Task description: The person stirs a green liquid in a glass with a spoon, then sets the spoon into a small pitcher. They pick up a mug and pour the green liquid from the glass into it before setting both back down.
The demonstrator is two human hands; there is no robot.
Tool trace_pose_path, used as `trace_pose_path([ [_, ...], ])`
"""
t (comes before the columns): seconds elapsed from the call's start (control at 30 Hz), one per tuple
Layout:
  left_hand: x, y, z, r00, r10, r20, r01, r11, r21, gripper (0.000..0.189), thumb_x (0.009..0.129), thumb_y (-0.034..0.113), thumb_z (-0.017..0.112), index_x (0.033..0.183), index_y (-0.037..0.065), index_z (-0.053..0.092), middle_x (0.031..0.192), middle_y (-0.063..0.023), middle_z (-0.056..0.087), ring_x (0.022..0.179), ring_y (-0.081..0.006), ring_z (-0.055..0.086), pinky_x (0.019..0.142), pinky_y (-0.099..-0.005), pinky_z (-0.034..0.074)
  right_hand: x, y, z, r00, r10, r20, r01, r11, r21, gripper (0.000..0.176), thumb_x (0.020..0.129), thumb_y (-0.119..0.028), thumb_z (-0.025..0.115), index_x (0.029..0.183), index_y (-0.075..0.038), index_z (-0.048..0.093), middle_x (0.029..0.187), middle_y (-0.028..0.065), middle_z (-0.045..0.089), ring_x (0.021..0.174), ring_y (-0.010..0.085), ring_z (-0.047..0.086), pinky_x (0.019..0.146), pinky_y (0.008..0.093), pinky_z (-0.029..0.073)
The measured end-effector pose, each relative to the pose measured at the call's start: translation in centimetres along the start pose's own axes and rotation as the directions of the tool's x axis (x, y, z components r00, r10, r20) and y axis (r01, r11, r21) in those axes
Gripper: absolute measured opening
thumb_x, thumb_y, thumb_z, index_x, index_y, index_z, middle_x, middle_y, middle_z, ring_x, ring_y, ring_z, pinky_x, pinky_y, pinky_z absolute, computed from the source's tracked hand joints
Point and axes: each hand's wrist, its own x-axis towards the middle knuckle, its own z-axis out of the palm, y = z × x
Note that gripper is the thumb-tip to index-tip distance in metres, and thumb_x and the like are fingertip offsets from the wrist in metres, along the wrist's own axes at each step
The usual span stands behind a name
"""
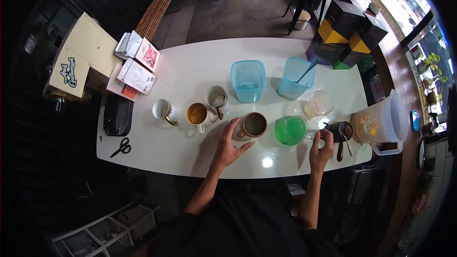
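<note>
My left hand [229, 146] is open, its fingers and thumb spread around the near left side of a brown cup [254, 124] with dark liquid. Whether it touches the cup is hard to tell. On the right, my right hand [322, 148] has its fingers closed at the handle of a clear glass mug [291, 130] that holds green liquid. Behind that mug stands a clear cup [319, 103]. Further left are a white cup with a gold handle [164, 110], a cup with a golden inside [197, 113] and a grey-white cup [216, 97].
Two blue containers [248, 81] stand behind the cups on the white table [190, 62]. A dark pot with a spoon [340, 133] and a large pitcher [378, 120] are at the right. Black scissors [122, 147] lie at the left, near packets [136, 74]. Boxes [343, 31] are stacked back right.
</note>
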Motion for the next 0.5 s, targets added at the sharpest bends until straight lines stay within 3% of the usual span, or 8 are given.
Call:
trace_pose_path([
  [0.1, -2.0, -0.2, -1.0, 0.998, -0.063, -0.019, 0.062, 0.995, -0.074, 0.076, 0.079, 0.017, 0.085, 0.143, 0.002, 0.047, 0.144, -0.0175, 0.052, 0.133, -0.0304, 0.053, 0.108, -0.0430, 0.046, 0.5, -2.1, -0.7, 0.994, -0.112, -0.006, 0.112, 0.990, -0.080, 0.012, 0.091, 0.001, 0.062, 0.084, 0.003, 0.053, 0.078, 0.0104, 0.052, 0.070, 0.0229, 0.052, 0.069, 0.0365, 0.044],
  [0.17, -3.9, -0.9, -1.4, 0.986, -0.159, -0.041, 0.127, 0.894, -0.429, 0.052, 0.088, 0.018, 0.078, 0.132, 0.001, 0.056, 0.132, -0.0163, 0.060, 0.125, -0.0268, 0.058, 0.104, -0.0418, 0.049, 0.7, -3.0, -0.4, 0.997, -0.074, 0.009, 0.074, 0.996, 0.053, 0.015, 0.090, 0.002, 0.062, 0.080, 0.002, 0.051, 0.073, 0.0079, 0.050, 0.066, 0.0199, 0.048, 0.065, 0.0347, 0.041],
  [0.2, -4.8, -0.9, -1.8, 0.981, -0.178, -0.070, 0.132, 0.895, -0.426, 0.052, 0.088, 0.018, 0.078, 0.132, 0.001, 0.056, 0.132, -0.0163, 0.060, 0.125, -0.0268, 0.058, 0.104, -0.0418, 0.049, 0.8, -3.9, -0.2, 0.995, -0.093, 0.045, 0.088, 0.992, 0.085, 0.017, 0.090, 0.000, 0.064, 0.079, 0.002, 0.051, 0.070, 0.0065, 0.050, 0.065, 0.0183, 0.048, 0.065, 0.0331, 0.042],
  [0.27, -6.8, -0.9, -3.0, 0.961, -0.241, -0.139, 0.083, 0.726, -0.682, 0.032, 0.096, 0.015, 0.070, 0.123, 0.000, 0.061, 0.117, -0.0119, 0.066, 0.112, -0.0182, 0.064, 0.099, -0.0374, 0.051, 0.6, -5.8, 0.5, 0.979, -0.131, 0.155, 0.105, 0.980, 0.167, 0.017, 0.090, -0.001, 0.064, 0.079, 0.001, 0.051, 0.070, 0.0066, 0.051, 0.065, 0.0186, 0.049, 0.066, 0.0326, 0.042],
  [0.3, -7.8, -0.8, -3.5, 0.948, -0.263, -0.181, 0.074, 0.732, -0.677, 0.032, 0.096, 0.015, 0.070, 0.123, 0.000, 0.061, 0.117, -0.0119, 0.066, 0.112, -0.0182, 0.064, 0.099, -0.0374, 0.051, 0.4, -6.7, 1.1, 0.958, -0.155, 0.240, 0.098, 0.967, 0.233, 0.018, 0.090, -0.002, 0.065, 0.079, 0.001, 0.051, 0.071, 0.0067, 0.052, 0.066, 0.0188, 0.050, 0.066, 0.0321, 0.042],
  [0.37, -10.3, -0.4, -4.6, 0.832, -0.473, -0.290, 0.078, 0.617, -0.783, 0.025, 0.100, 0.014, 0.064, 0.121, 0.001, 0.061, 0.106, -0.0106, 0.068, 0.101, -0.0161, 0.065, 0.096, -0.0358, 0.052, -0.6, -7.9, 3.1, 0.890, -0.242, 0.386, 0.066, 0.907, 0.416, 0.017, 0.089, -0.006, 0.066, 0.080, 0.000, 0.054, 0.074, 0.0071, 0.056, 0.070, 0.0176, 0.054, 0.069, 0.0309, 0.043],
  [0.43, -13.3, 0.2, -5.6, 0.743, -0.545, -0.390, -0.011, 0.572, -0.820, 0.025, 0.103, 0.019, 0.057, 0.120, 0.001, 0.060, 0.105, -0.0091, 0.067, 0.097, -0.0165, 0.065, 0.092, -0.0351, 0.053, -2.3, -10.3, 5.1, 0.769, -0.305, 0.562, -0.042, 0.853, 0.520, 0.016, 0.089, -0.007, 0.067, 0.081, 0.001, 0.056, 0.076, 0.0072, 0.058, 0.071, 0.0166, 0.054, 0.069, 0.0303, 0.044],
  [0.5, -17.3, -0.6, -6.2, 0.604, -0.660, -0.447, -0.248, 0.378, -0.892, 0.028, 0.105, 0.025, 0.054, 0.121, 0.002, 0.058, 0.105, -0.0083, 0.066, 0.097, -0.0180, 0.065, 0.091, -0.0354, 0.053, -5.0, -12.6, 7.3, 0.624, -0.402, 0.670, -0.130, 0.793, 0.596, 0.017, 0.088, -0.010, 0.069, 0.082, 0.001, 0.057, 0.076, 0.0065, 0.059, 0.073, 0.0158, 0.055, 0.070, 0.0297, 0.045],
])
